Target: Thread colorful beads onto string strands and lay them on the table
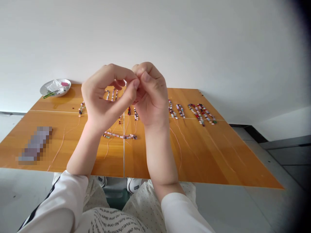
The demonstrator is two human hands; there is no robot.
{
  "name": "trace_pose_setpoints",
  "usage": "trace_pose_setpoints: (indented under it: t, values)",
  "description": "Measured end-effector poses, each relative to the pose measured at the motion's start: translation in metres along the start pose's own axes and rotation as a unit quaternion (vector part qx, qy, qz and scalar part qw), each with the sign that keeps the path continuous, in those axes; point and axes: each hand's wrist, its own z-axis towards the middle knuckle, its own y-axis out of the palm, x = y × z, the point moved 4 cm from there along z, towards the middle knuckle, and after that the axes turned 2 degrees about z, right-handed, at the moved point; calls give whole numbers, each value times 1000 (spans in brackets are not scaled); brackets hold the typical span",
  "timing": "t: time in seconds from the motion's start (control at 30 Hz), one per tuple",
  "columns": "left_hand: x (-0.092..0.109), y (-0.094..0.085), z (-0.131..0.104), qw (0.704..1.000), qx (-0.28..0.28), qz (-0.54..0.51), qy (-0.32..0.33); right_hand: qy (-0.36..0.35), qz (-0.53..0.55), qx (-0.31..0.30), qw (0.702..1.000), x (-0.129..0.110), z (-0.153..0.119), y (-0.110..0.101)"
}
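Note:
My left hand (109,94) and my right hand (153,90) are raised over the table, fingertips meeting. On the left, thumb and forefinger are pinched together; the right thumb presses against its curled fingers. What they hold, if anything, is too small to make out. Behind and below them, strings of small coloured beads lie on the wooden table (209,145). One bead string (119,135) stretches sideways below my hands, and looped strands (195,114) lie to the right. My hands partly hide the strands in the middle.
A metal plate (43,89) with plastic wrapping and a green-handled item stands at the back left. A blurred, pixelated flat object (36,144) lies at the front left. Thin loose threads trail across the tabletop. A pale wall rises behind.

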Motion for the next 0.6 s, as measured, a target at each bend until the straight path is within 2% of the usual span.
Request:
trace_pose_setpoints:
  t: [0.1,0.17,0.23,0.3,0.5,0.6]
  values:
    - [-5,0,1,999,-33,-41,-1,5,49,0,999,1,1,2]
    - [-8,0,1,998,-42,-43,-36,2,75,-9,997,2,2,3]
    - [-11,1,0,996,-45,-43,-68,0,96,-17,995,4,3,3]
    - [-13,1,0,995,-36,-55,-70,3,107,-22,994,6,4,2]
    - [-20,3,0,993,-19,-96,-66,9,48,-9,999,13,8,-3]
    - [-18,3,2,989,-27,-129,-66,-1,72,-14,997,13,9,-3]
